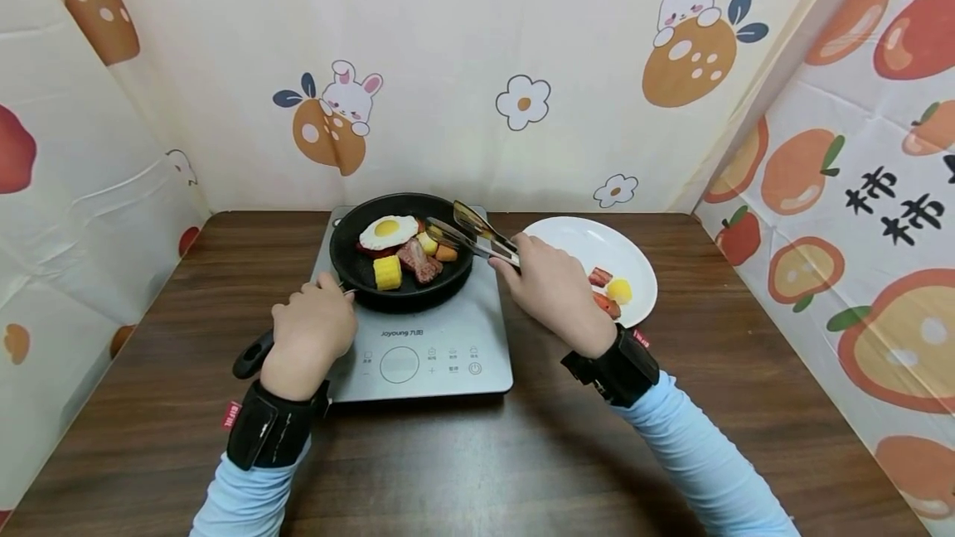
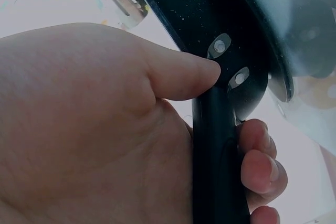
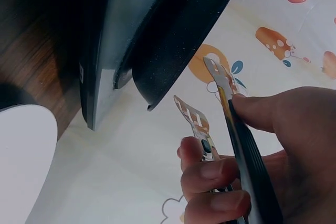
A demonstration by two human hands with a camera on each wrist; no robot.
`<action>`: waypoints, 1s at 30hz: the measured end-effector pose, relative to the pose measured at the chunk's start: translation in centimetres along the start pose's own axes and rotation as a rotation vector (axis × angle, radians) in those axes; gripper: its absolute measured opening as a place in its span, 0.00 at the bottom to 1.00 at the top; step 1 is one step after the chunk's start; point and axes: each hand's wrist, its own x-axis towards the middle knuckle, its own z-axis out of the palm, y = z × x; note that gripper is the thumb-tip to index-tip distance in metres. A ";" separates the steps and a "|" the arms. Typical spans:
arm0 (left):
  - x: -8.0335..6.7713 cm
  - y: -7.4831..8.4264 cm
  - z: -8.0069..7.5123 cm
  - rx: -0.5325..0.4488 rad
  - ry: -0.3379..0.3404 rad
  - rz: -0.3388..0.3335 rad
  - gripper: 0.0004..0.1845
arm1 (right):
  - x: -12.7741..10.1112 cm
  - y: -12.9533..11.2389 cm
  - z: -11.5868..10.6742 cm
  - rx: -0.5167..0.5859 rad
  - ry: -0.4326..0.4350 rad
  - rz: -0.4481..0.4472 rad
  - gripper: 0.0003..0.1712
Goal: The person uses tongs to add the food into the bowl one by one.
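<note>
The left hand [image 1: 309, 334] is covering most of the pan handle [image 1: 252, 355] in the head view, leaving only its end showing. The right hand [image 1: 552, 288] is hiding part of the food on the white plate [image 1: 567, 234]. The panel labels on the cooktop [image 1: 448, 346] are reading too small to make out.

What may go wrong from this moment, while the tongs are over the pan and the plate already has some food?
1. The tongs held by the right hand are open above the frying pan; a round piece such as the corn might slip from them on the way across.
2. The food on the white plate lies near its front rim, so it may roll off.
3. The left hand grips only the pan handle; the pan could tilt.
</note>
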 end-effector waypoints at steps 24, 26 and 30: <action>0.0 0.0 0.1 -0.008 0.008 -0.012 0.25 | -4.7 8.8 -1.4 0.024 0.083 0.142 0.25; 0.0 -0.1 0.1 -0.007 0.008 -0.013 0.25 | -5.3 9.9 -1.6 0.011 0.070 0.173 0.26; 0.0 0.0 0.2 -0.007 0.012 -0.009 0.25 | -6.7 12.2 -1.5 -0.027 0.047 0.235 0.29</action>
